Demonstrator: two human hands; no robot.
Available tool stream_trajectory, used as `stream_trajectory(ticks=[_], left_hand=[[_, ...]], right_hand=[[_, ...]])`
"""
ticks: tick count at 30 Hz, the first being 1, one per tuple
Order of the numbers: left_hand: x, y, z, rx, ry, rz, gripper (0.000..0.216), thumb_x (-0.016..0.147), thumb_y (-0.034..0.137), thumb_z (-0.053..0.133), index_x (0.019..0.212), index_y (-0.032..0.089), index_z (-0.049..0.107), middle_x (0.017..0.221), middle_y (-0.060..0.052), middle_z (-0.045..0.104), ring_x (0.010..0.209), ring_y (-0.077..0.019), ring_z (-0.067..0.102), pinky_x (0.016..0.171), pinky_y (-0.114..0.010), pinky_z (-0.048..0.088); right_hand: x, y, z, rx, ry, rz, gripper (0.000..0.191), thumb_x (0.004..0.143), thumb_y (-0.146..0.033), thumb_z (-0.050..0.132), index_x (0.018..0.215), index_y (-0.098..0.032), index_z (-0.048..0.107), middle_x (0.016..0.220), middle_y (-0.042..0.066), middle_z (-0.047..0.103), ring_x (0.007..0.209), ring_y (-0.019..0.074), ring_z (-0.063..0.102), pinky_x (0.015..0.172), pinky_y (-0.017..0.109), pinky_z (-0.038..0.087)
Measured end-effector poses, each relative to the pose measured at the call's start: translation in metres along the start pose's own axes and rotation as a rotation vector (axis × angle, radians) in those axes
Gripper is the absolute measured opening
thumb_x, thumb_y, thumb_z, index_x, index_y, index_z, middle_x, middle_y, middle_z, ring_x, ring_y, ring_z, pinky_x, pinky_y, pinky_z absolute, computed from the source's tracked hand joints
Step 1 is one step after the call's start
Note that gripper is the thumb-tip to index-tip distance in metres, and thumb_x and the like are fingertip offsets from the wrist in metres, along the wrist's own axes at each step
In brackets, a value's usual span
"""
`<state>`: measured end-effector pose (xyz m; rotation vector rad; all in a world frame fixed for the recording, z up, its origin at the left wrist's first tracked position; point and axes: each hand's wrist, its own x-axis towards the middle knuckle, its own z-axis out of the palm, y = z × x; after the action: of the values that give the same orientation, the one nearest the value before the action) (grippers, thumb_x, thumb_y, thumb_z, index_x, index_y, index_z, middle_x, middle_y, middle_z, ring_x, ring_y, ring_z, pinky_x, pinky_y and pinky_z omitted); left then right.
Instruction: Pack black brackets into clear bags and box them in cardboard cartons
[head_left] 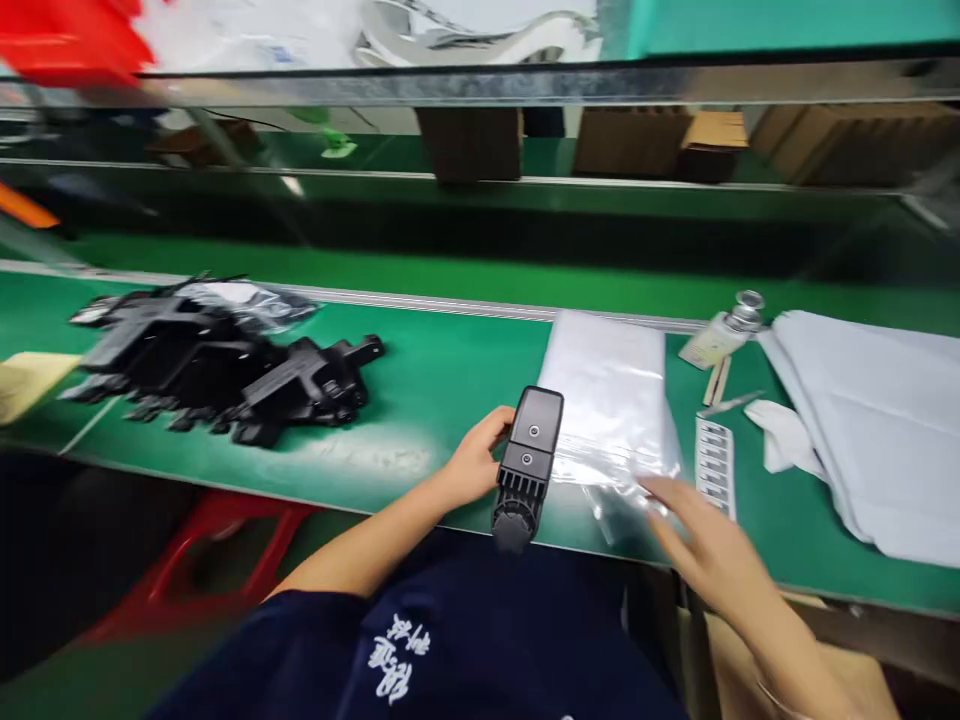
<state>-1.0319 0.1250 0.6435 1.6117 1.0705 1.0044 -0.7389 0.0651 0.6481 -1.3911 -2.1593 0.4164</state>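
Observation:
My left hand (474, 462) is wrapped around a black plastic device (529, 440). Two screws show on the device's top face, and a ribbed knob is at its near end. Some of the fingers are hidden behind it. Just right of it lies a stack of clear zip bags (607, 390), and the lower corner of one bag sticks out toward the table edge. My right hand (701, 540), slightly blurred, is at that corner with thumb and fingers apart. Whether its fingertips touch the plastic I cannot tell.
Several black devices (225, 360) lie piled at the left. A sheet of labels (715, 465), tweezers (731, 403), a small bottle (724, 330), a white cloth (784, 435) and white foam sheets (885, 430) are on the right. A metal-edged shelf (480, 88) crosses above the green table.

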Motion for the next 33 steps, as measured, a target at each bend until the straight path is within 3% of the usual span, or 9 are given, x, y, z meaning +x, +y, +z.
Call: stream_trajectory(ticks=[5, 10, 13, 17, 21, 26, 29, 31, 33], left_hand=[[0.020, 0.003, 0.033, -0.066, -0.112, 0.074, 0.035, 0.071, 0.023, 0.072, 0.103, 0.019, 0.060, 0.102, -0.005, 0.066, 0.092, -0.0183, 0.062, 0.083, -0.032, 0.050], [0.022, -0.001, 0.038, -0.048, -0.131, 0.124, 0.037, 0.072, 0.021, 0.071, 0.107, 0.019, 0.060, 0.105, -0.005, 0.066, 0.096, -0.0190, 0.062, 0.088, -0.033, 0.050], [0.023, -0.003, 0.032, -0.043, -0.172, 0.134, 0.039, 0.075, 0.022, 0.069, 0.112, 0.019, 0.060, 0.111, -0.007, 0.065, 0.103, -0.0214, 0.062, 0.094, -0.036, 0.049], [0.027, -0.006, 0.007, -0.137, -0.279, 0.104, 0.058, 0.081, 0.031, 0.067, 0.136, 0.024, 0.049, 0.141, -0.012, 0.052, 0.129, -0.0278, 0.050, 0.109, -0.043, 0.039], [0.025, -0.008, -0.006, -0.347, -0.352, -0.003, 0.072, 0.085, 0.052, 0.061, 0.146, 0.023, 0.036, 0.138, -0.016, 0.055, 0.123, -0.0309, 0.056, 0.103, -0.045, 0.044], [0.014, -0.021, 0.020, -0.208, -0.003, -0.117, 0.067, 0.081, 0.065, 0.059, 0.126, 0.016, 0.051, 0.119, -0.013, 0.064, 0.110, -0.0286, 0.060, 0.097, -0.042, 0.046], [0.007, -0.035, 0.024, -0.257, 0.124, -0.121, 0.062, 0.082, 0.067, 0.056, 0.119, 0.017, 0.056, 0.115, -0.010, 0.064, 0.109, -0.0267, 0.060, 0.095, -0.039, 0.046], [0.002, -0.041, 0.017, -0.255, 0.155, -0.095, 0.061, 0.080, 0.067, 0.057, 0.118, 0.018, 0.057, 0.111, -0.009, 0.064, 0.106, -0.0260, 0.060, 0.093, -0.038, 0.046], [-0.001, -0.042, 0.008, -0.230, 0.145, -0.060, 0.063, 0.079, 0.068, 0.058, 0.118, 0.018, 0.056, 0.109, -0.009, 0.064, 0.103, -0.0258, 0.061, 0.091, -0.038, 0.047]], right_hand=[[0.024, -0.028, 0.030, 0.090, 0.071, -0.048, 0.065, 0.091, -0.028, 0.055, 0.149, -0.025, 0.027, 0.147, 0.015, 0.043, 0.137, 0.0285, 0.041, 0.110, 0.052, 0.043], [0.034, -0.035, 0.052, 0.165, 0.140, -0.013, 0.056, 0.091, -0.020, 0.048, 0.144, -0.023, 0.030, 0.136, 0.015, 0.052, 0.128, 0.0265, 0.051, 0.104, 0.048, 0.048], [0.032, -0.035, 0.054, 0.158, 0.173, -0.021, 0.047, 0.093, -0.022, 0.046, 0.139, -0.023, 0.036, 0.127, 0.014, 0.058, 0.118, 0.0261, 0.058, 0.097, 0.046, 0.052], [0.035, -0.034, 0.047, 0.050, 0.297, -0.075, 0.044, 0.092, -0.024, 0.052, 0.135, -0.022, 0.042, 0.116, 0.013, 0.063, 0.107, 0.0271, 0.061, 0.089, 0.046, 0.055], [0.043, -0.039, 0.041, -0.224, 0.380, -0.181, 0.050, 0.090, -0.017, 0.056, 0.138, -0.021, 0.043, 0.110, 0.013, 0.064, 0.103, 0.0275, 0.061, 0.095, 0.050, 0.050], [0.044, -0.056, 0.038, -0.297, 0.221, -0.268, 0.049, 0.094, -0.022, 0.054, 0.142, -0.017, 0.041, 0.118, 0.014, 0.065, 0.110, 0.0264, 0.060, 0.106, 0.051, 0.041], [0.034, -0.056, 0.030, -0.109, 0.350, -0.060, 0.046, 0.095, -0.040, 0.054, 0.135, -0.019, 0.049, 0.123, 0.016, 0.063, 0.116, 0.0291, 0.058, 0.102, 0.051, 0.044], [0.029, -0.049, 0.025, 0.125, 0.390, 0.223, 0.040, 0.095, -0.048, 0.050, 0.122, -0.019, 0.058, 0.101, 0.012, 0.069, 0.094, 0.0259, 0.065, 0.084, 0.044, 0.053], [0.027, -0.040, 0.027, 0.472, 0.243, 0.474, 0.043, 0.095, -0.055, 0.045, 0.106, -0.018, 0.064, 0.069, 0.005, 0.064, 0.061, 0.0186, 0.061, 0.059, 0.033, 0.052]])
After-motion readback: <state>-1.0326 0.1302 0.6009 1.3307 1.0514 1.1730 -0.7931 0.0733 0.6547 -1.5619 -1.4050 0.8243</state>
